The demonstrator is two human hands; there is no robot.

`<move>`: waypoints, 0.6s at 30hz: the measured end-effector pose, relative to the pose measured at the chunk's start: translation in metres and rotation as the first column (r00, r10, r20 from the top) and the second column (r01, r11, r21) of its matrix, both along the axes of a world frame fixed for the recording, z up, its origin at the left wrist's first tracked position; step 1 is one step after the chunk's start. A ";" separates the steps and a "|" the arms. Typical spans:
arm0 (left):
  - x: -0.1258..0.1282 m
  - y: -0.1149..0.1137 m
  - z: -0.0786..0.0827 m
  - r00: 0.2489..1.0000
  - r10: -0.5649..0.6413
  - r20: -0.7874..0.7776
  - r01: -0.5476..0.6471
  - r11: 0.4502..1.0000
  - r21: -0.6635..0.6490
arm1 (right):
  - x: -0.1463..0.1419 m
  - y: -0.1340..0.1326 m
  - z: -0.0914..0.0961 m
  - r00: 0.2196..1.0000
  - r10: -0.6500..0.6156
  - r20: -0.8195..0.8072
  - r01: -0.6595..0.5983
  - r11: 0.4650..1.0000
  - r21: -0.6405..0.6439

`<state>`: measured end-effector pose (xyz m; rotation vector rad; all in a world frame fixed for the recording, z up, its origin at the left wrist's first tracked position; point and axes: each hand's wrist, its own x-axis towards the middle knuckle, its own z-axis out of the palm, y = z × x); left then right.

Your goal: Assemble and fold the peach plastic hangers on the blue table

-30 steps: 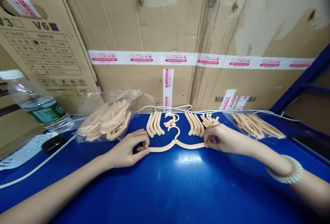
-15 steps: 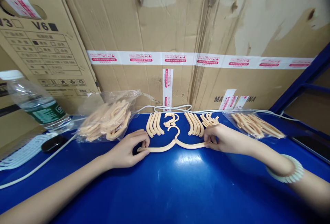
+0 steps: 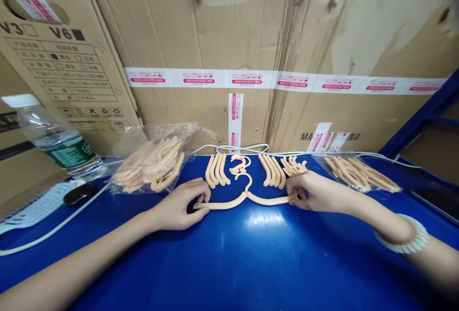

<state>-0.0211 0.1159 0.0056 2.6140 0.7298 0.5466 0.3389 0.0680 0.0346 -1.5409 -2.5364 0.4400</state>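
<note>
A peach-coloured plastic clothes hanger (image 3: 229, 204) lies on the blue table, its hook pointing away from me. My left hand (image 3: 182, 206) pinches the tip of its left arm between thumb and fingers. At the opposite tip, my right hand (image 3: 311, 191) grips the right arm. Just beyond the hanger lie a row of loose hanger arms (image 3: 217, 170) on the left and another row of arms (image 3: 272, 171) on the right. Between these rows sits a small group of hooks (image 3: 240, 164). Small curved pieces (image 3: 292, 165) lie behind my right hand, which partly hides them.
Clear bags of hanger parts lie at left (image 3: 150, 165) and right (image 3: 360, 172). A water bottle (image 3: 60, 144), a black oval object (image 3: 81, 195) and a white cable (image 3: 57, 227) are on the left. A phone (image 3: 435, 203) lies far right. Cardboard (image 3: 201, 29) stands behind.
The view has shifted slightly, moving everything a little to the right in the picture. Both hands keep their hold on the hanger's ends.
</note>
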 end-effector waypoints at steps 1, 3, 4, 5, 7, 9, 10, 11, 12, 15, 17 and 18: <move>0.000 0.000 0.000 1.000 0.001 -0.001 -0.001 1.000 0.000 | 0.000 0.000 0.000 1.000 0.000 0.001 0.000 1.000 -0.002; 0.000 0.000 0.000 1.000 0.002 -0.004 -0.002 1.000 0.000 | 0.000 -0.001 0.000 1.000 -0.002 0.004 0.002 1.000 -0.004; 0.000 0.000 0.000 1.000 0.002 -0.006 -0.002 1.000 0.000 | 0.000 -0.001 0.000 1.000 -0.003 0.005 0.003 1.000 -0.005; 0.000 0.000 0.000 1.000 0.002 -0.007 -0.002 1.000 0.000 | 0.001 -0.001 0.001 1.000 -0.003 0.007 0.003 1.000 -0.007; 0.000 -0.001 0.000 1.000 0.006 -0.010 -0.006 1.000 0.000 | 0.001 -0.001 0.001 1.000 -0.004 0.010 0.004 1.000 -0.010; 0.000 -0.001 0.000 1.000 0.010 -0.013 -0.010 1.000 0.002 | 0.001 0.000 0.002 1.000 -0.005 0.014 0.005 1.000 -0.019; 0.000 -0.001 0.000 1.000 0.013 -0.015 -0.013 1.000 0.005 | 0.001 0.000 0.003 1.000 -0.005 0.015 0.005 1.000 -0.025; 0.000 -0.001 0.000 1.000 0.016 -0.016 -0.016 1.000 0.007 | 0.001 0.001 0.003 1.000 -0.004 0.015 0.004 1.000 -0.030; 0.000 -0.001 0.000 1.000 0.019 -0.018 -0.018 1.000 0.011 | 0.001 0.001 0.004 1.000 -0.004 0.013 0.004 0.999 -0.036; 0.001 -0.001 0.000 0.999 0.028 -0.025 -0.028 0.999 0.024 | 0.003 0.002 0.004 1.000 -0.006 0.003 0.006 0.998 -0.055; 0.001 0.000 0.000 0.999 0.034 -0.033 -0.033 0.999 0.032 | 0.004 0.002 0.004 1.000 -0.009 -0.003 0.008 0.998 -0.068; 0.001 0.000 0.000 0.999 0.037 -0.038 -0.036 0.999 0.036 | 0.004 0.002 0.003 1.000 -0.009 -0.004 0.009 0.997 -0.073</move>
